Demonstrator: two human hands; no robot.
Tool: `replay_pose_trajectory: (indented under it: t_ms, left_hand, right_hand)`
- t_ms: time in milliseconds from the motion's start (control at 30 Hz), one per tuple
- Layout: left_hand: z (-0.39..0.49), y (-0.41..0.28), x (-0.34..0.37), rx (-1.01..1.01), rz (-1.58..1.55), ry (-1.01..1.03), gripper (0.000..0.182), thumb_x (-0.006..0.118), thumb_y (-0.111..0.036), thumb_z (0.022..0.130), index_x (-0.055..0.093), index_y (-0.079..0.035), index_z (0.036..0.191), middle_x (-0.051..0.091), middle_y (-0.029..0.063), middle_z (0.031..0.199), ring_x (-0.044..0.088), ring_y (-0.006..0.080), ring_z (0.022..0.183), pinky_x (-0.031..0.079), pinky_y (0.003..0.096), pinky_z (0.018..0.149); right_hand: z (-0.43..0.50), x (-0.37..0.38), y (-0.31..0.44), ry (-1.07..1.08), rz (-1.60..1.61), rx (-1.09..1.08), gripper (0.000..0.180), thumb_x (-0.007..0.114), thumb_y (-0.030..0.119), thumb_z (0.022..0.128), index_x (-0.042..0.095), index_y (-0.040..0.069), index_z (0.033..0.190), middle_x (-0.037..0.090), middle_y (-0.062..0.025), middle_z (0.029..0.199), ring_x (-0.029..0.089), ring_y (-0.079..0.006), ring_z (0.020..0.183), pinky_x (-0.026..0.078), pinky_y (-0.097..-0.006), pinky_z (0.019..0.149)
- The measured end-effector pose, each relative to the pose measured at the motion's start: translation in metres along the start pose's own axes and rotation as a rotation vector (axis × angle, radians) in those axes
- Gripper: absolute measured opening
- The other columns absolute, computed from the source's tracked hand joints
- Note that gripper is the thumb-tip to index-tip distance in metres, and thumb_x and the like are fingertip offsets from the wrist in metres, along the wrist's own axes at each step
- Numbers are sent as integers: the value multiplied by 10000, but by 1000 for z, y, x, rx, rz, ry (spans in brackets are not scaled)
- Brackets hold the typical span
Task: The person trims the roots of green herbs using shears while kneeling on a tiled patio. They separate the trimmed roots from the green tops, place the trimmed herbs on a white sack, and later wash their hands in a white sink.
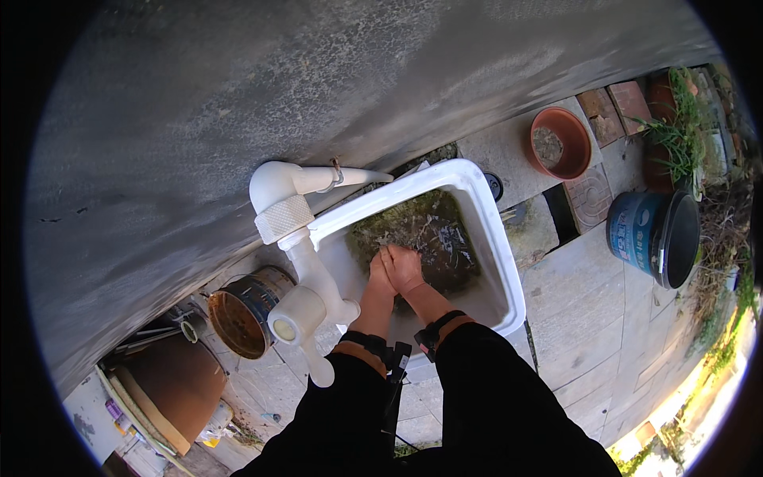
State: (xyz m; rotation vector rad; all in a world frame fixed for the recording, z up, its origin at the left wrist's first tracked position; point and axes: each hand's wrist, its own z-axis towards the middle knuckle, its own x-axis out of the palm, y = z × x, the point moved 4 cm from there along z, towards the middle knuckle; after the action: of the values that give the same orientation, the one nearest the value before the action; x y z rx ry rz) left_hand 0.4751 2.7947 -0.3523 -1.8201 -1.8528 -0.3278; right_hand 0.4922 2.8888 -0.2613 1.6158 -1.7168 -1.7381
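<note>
My left hand and my right hand are pressed together above a white sink. Their fingers fold inward, so I cannot see whether anything lies between them. Below the hands, the sink's inside is dark with green moss or algae, and bright wet glints show to the right. Left of my forearms, a white plastic tap with a lever handle reaches out over the sink's edge. Neither hand touches the tap. Dark bands circle both wrists.
A grey wall rises behind the sink. On the left stand a rusty metal bucket and a large brown vessel. To the right are a terracotta-coloured pot, a dark lidded bucket bearing writing, and grassy plants on paving.
</note>
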Motion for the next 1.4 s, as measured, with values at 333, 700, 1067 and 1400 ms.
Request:
replay_pose_trajectory:
  t_ms: [333,700,1067,1400]
  left_hand:
    - [-45,-11,59,84,-97,-394,200,488,-246,963,577,-96,1062,582,47,1063,564,208,1000,493,348,812]
    - [-62,-17,82,911,1658,-506,337,580,-127,854,548,-11,1169,634,122,940,623,289,883,502,339,781]
    - [-61,-15,74,116,219,-74,294,507,-157,891,563,10,1127,643,150,961,618,268,882,505,364,727]
    - [-36,1,40,121,-7,-677,310,431,-295,978,514,-62,792,583,135,759,580,294,751,498,402,751]
  right_hand:
    - [-2,2,-30,430,808,470,193,577,155,842,588,-9,943,635,-152,844,633,-260,778,500,-342,602]
    - [-26,6,-34,76,668,1159,552,501,415,922,464,15,1300,505,-171,1254,521,-323,1097,456,-452,897]
    - [-27,6,-35,289,1699,922,322,412,352,987,525,87,843,450,-33,643,397,-161,515,341,-322,459]
    - [-30,-15,-8,136,-195,-118,153,618,190,766,646,83,871,589,-104,823,636,-279,759,510,-375,688]
